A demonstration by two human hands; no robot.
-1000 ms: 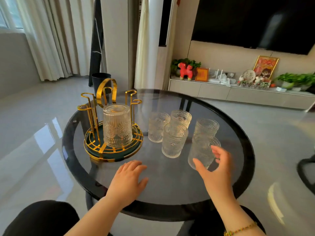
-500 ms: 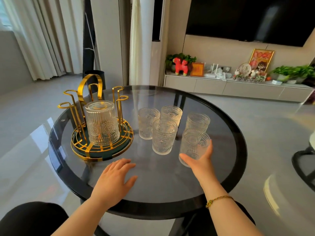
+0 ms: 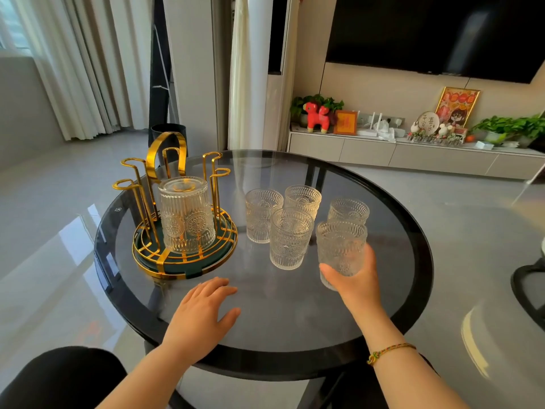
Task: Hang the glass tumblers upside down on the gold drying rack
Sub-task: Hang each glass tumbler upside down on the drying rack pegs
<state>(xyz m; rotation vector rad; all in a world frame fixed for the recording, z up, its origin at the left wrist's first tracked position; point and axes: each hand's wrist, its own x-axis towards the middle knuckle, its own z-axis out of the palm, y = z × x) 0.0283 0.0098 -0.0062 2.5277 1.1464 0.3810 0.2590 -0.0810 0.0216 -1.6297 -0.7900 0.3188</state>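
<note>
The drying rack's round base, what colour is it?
Dark green tray with gold wire rim, seen in the head view.

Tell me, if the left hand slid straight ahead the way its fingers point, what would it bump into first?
Probably the rim of the gold drying rack. The left hand lies flat on the glass table, fingers aimed forward and slightly right, so it might instead slip just past the rack's right edge; depth is hard to judge.

Bright daylight enters from ten o'clock; glare streaks the floor (image 3: 73, 240) at nine; edges bow; sharp focus.

Round glass table (image 3: 398, 278), TV (image 3: 436, 31), red toy horse (image 3: 317, 118)
</note>
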